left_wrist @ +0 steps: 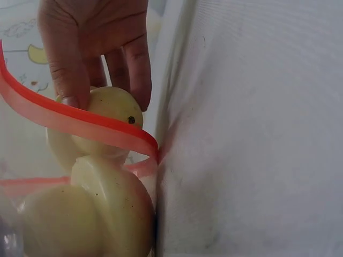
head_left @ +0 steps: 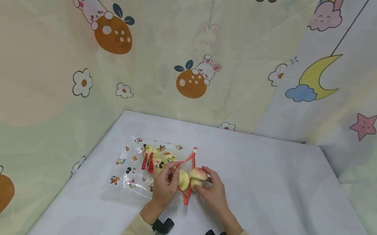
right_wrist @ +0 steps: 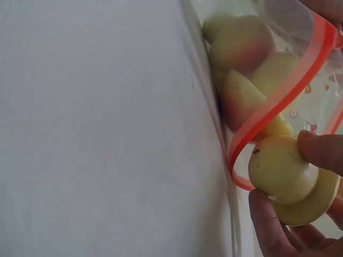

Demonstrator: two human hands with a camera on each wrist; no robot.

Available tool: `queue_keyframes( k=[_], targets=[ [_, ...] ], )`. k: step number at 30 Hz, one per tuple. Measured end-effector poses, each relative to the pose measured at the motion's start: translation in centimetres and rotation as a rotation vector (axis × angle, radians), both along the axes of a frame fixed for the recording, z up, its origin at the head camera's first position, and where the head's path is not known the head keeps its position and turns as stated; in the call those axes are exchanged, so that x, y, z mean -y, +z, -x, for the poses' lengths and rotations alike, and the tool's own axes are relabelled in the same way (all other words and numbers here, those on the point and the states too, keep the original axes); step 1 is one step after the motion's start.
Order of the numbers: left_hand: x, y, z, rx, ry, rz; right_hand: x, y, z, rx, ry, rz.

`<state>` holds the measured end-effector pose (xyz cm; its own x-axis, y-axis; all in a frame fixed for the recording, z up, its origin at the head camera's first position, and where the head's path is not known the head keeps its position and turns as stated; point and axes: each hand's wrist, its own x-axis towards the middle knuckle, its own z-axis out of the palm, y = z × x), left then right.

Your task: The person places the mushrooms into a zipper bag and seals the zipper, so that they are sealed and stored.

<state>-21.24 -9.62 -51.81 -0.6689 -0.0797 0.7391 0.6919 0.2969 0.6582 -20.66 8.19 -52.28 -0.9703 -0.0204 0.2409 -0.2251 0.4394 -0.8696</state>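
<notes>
A clear zip bag (head_left: pixel 121 186) with cartoon prints lies on its side, its red zip edge (head_left: pixel 188 196) spread apart at the right. My left hand (head_left: pixel 164 185) pinches the bag at its mouth. My right hand (head_left: pixel 215 193) grips a toy mushroom (head_left: pixel 198 174) by thumb and fingers, right at the opening; it has a cream stem and a pinkish cap. Just inside the mouth sits another mushroom (head_left: pixel 184 180). Several more mushrooms (right_wrist: pixel 244 45) rest deeper in the bag, seen through the plastic in the right wrist view. The left fingertips are partly hidden.
A white cloth covers the table (head_left: pixel 269 190). Behind it hangs a curtain (head_left: pixel 155 74) printed with rabbits, flowers and a moon. A black wrist device (head_left: pixel 163 226) is worn on each wrist, below the bag's mouth.
</notes>
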Motion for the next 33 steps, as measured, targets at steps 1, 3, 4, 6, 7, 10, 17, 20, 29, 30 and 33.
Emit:
queue_keyframes(
  k=[1,3,4,6,7,10,17,20,29,30,33],
  targets=[
    [0.0,0.0,0.0,0.002,-0.002,0.002,0.1,0.0,0.0,-0.006,0.005,0.001],
    [0.0,0.0,0.0,0.006,-0.01,0.003,0.4,0.0,0.1,-0.018,0.01,-0.001],
    [0.0,0.1,0.0,0.006,-0.012,0.006,0.5,0.0,0.1,-0.022,0.013,-0.001],
    [0.1,0.1,0.0,0.006,-0.017,0.007,0.7,0.0,0.3,-0.031,0.021,-0.001],
    [0.1,0.1,0.0,0.004,-0.019,0.008,0.8,-0.1,0.3,-0.032,0.026,0.0],
    [0.1,0.0,0.1,-0.015,-0.023,0.012,1.1,-0.1,0.5,-0.034,0.057,-0.008],
    [0.1,0.0,0.3,-0.063,-0.021,0.023,2.0,-0.2,0.9,-0.011,0.104,-0.017],
    [0.2,0.0,0.3,-0.06,-0.005,0.047,2.4,-0.2,1.1,0.001,0.119,-0.012],
    [0.3,0.1,0.1,-0.045,0.011,0.099,3.5,-0.9,1.9,-0.042,0.136,-0.068],
    [0.3,0.0,0.1,-0.046,0.01,0.101,3.6,-0.9,1.9,-0.037,0.138,-0.074],
    [0.3,-0.1,0.2,-0.05,0.009,0.109,3.9,-0.9,1.9,-0.026,0.168,-0.096]
  ],
)
